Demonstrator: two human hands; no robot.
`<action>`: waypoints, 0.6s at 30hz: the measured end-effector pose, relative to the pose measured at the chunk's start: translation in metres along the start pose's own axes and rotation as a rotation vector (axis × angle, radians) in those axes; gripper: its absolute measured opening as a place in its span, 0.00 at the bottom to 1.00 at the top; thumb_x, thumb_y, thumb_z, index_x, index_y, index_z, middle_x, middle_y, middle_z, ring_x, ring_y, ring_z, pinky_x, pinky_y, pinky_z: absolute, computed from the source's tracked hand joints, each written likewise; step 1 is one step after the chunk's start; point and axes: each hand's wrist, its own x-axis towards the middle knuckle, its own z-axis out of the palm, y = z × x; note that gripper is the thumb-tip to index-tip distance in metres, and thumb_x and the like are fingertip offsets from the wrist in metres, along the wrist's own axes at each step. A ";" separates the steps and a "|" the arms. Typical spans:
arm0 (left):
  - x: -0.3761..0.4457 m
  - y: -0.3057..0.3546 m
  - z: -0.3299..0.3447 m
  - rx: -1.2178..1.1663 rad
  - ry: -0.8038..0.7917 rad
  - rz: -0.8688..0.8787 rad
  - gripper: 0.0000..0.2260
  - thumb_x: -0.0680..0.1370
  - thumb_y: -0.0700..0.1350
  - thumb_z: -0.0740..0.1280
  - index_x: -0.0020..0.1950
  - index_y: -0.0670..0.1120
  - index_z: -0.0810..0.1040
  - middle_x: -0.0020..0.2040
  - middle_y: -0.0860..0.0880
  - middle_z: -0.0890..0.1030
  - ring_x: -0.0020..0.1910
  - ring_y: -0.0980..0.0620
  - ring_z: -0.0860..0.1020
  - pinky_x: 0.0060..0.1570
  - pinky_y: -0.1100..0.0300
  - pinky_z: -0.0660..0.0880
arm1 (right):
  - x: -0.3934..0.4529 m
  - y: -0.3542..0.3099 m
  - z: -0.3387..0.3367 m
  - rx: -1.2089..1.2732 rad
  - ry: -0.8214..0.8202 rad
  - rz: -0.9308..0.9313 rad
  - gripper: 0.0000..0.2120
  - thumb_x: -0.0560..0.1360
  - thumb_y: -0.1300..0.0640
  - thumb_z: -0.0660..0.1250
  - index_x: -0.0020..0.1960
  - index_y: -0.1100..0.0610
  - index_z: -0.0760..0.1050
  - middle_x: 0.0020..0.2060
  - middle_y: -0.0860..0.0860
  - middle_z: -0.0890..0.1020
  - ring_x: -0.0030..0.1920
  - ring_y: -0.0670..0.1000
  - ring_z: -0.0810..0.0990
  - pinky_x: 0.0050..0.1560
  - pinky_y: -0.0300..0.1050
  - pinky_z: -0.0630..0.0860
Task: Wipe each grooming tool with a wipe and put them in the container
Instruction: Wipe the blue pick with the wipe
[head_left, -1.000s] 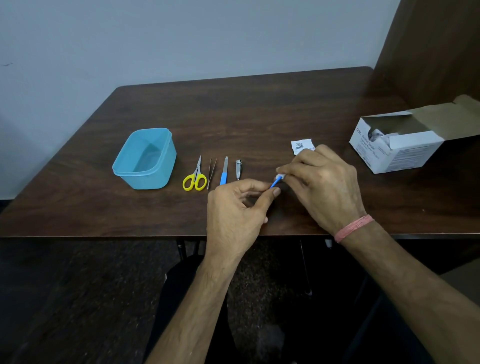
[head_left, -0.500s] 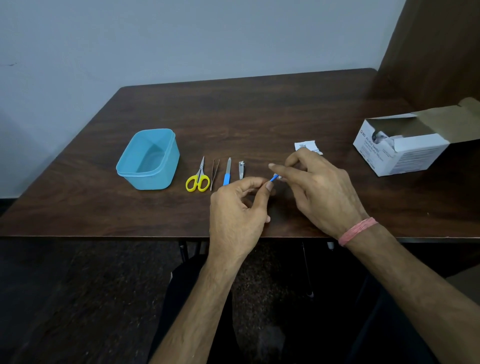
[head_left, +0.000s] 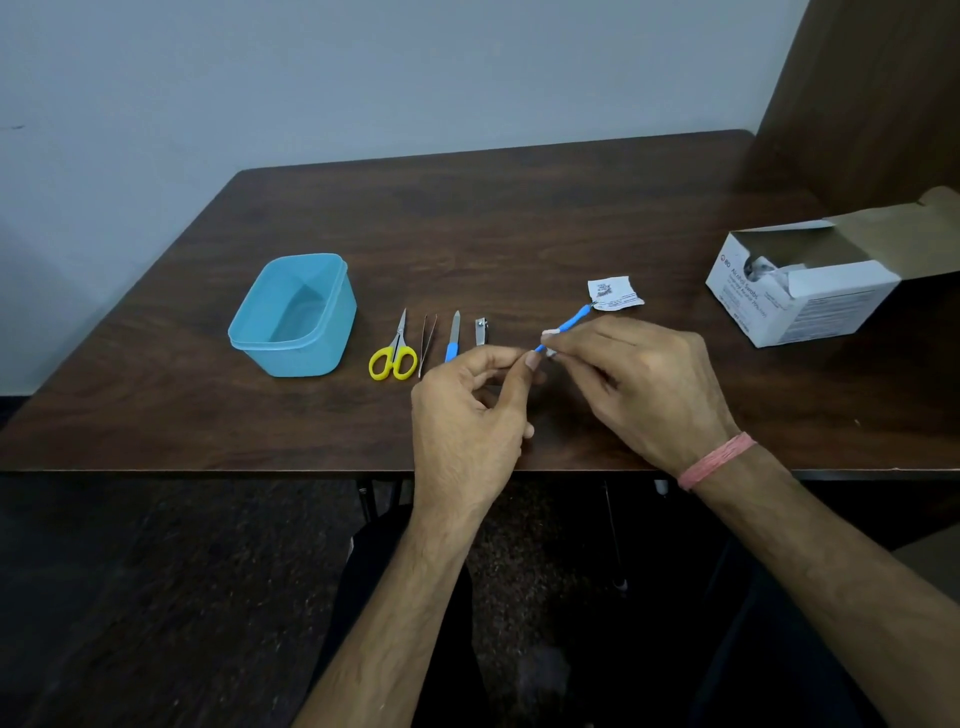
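At about 9 o'clock from your hands, a light blue container (head_left: 293, 314) sits open on the dark wooden table (head_left: 519, 218); nothing shows inside it. Just to its right, four tools lie in a row, apart from one another: yellow-handled scissors (head_left: 393, 353), thin tweezers (head_left: 427, 338), a blue-handled nail file (head_left: 453, 338) and a small metal nail clipper (head_left: 481, 332). I judge these are not yet wiped.

Your left hand (head_left: 467, 410) hovers in the centre, thumb and forefinger curled and pinching the near end of a slim blue-handled tool (head_left: 569, 322). That tool slants toward 1 o'clock, held above the table.

Your right hand (head_left: 639, 379), with a pink band at the wrist, grips a small white wipe (head_left: 549, 343) folded around the tool's shaft, fingers closed on it. Half a second ago only a short blue tip peeked out between your hands; now most of the handle and its fine metal tip are exposed beyond your right fingers. So the wipe has slid toward the near end, and this tool looks nearly wiped; it should go into the container at 9 o'clock next.

At 1 o'clock, just past the tool's tip, lies a torn white wrapper (head_left: 613, 293). At 2 o'clock, well apart, an open swab box (head_left: 800, 291) lies on its side.
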 end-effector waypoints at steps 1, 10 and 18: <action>0.000 0.000 0.000 -0.004 0.000 0.001 0.06 0.86 0.48 0.74 0.51 0.52 0.90 0.45 0.57 0.90 0.27 0.55 0.82 0.27 0.60 0.77 | 0.000 0.000 0.000 -0.003 0.009 0.005 0.07 0.84 0.58 0.74 0.59 0.52 0.89 0.54 0.46 0.90 0.51 0.51 0.90 0.40 0.54 0.85; 0.001 0.001 -0.003 -0.053 -0.083 -0.003 0.08 0.89 0.44 0.69 0.58 0.52 0.89 0.50 0.57 0.91 0.28 0.55 0.81 0.25 0.62 0.74 | 0.001 -0.003 -0.002 0.020 0.035 -0.021 0.09 0.83 0.62 0.73 0.58 0.53 0.90 0.54 0.47 0.90 0.50 0.52 0.90 0.38 0.54 0.85; 0.002 0.002 -0.006 -0.074 -0.105 0.022 0.09 0.88 0.43 0.70 0.60 0.54 0.89 0.50 0.57 0.91 0.29 0.55 0.83 0.25 0.62 0.77 | 0.001 -0.001 -0.003 0.072 -0.013 -0.115 0.11 0.82 0.64 0.73 0.59 0.53 0.90 0.56 0.47 0.90 0.46 0.54 0.88 0.41 0.55 0.85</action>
